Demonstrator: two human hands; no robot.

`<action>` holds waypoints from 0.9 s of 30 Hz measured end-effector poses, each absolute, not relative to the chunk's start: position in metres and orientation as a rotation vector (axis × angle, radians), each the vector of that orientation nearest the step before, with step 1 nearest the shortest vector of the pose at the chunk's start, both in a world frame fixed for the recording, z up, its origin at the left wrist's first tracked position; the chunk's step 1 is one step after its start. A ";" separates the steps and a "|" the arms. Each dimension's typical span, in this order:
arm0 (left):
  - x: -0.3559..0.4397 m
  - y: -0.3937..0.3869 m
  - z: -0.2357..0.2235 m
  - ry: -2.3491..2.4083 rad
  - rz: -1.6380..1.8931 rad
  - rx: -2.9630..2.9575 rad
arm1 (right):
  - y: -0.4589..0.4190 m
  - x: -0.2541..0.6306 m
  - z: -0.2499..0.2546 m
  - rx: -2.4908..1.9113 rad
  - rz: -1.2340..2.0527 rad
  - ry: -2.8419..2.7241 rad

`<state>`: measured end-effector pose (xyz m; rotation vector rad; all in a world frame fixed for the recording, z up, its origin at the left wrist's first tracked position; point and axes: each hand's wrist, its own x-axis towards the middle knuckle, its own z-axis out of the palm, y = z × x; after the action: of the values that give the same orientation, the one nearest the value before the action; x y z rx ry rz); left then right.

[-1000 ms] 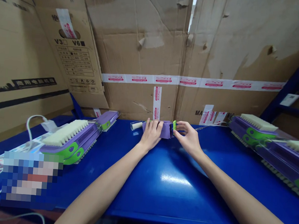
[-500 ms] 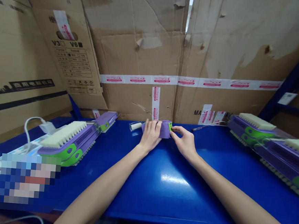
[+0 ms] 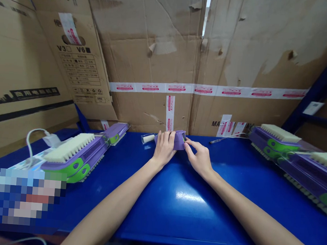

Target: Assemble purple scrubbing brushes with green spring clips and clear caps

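A small purple plastic unit (image 3: 179, 140) lies on the blue table (image 3: 185, 199) near the cardboard wall. My left hand (image 3: 165, 147) rests over its left part, fingers curled on top of it. My right hand (image 3: 198, 155) is at its right end, fingertips pinched against the end where a sliver of a green piece (image 3: 183, 138) still shows. A white roller in a clear sleeve (image 3: 148, 138) sticks out from the unit's left side.
Purple and green brush units (image 3: 74, 155) lie at the left, with more brush units (image 3: 293, 157) stacked at the right. White cables (image 3: 33, 137) loop at the left edge. Cardboard sheets (image 3: 163, 58) wall the back. A thin pen-like rod (image 3: 221, 140) lies behind my right hand.
My right hand has slid left, pushing the green piece into the right end of the purple unit until it barely shows. My left hand has stayed on the unit.
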<state>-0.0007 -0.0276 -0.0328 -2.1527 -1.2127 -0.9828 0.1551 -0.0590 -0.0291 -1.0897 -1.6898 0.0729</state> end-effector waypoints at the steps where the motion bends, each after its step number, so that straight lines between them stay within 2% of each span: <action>1: -0.001 -0.027 -0.033 -1.222 -0.999 -2.150 | -0.059 0.154 -0.029 -1.083 0.053 -1.704; 17: 0.010 -0.029 -0.031 -1.211 -1.513 -2.268 | -0.064 0.162 -0.012 -0.964 0.023 -1.642; 21: -0.002 -0.024 -0.025 -1.236 -1.354 -2.396 | -0.059 0.177 -0.006 -1.002 0.028 -1.468; 27: -0.058 0.004 -0.034 -1.534 -0.894 -2.004 | -0.049 0.191 -0.008 -0.999 0.086 -1.423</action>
<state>-0.0582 0.0044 -0.0344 -2.0039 -1.5342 -0.8938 0.1912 -0.0490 -0.0078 -0.9994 -1.4234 0.0861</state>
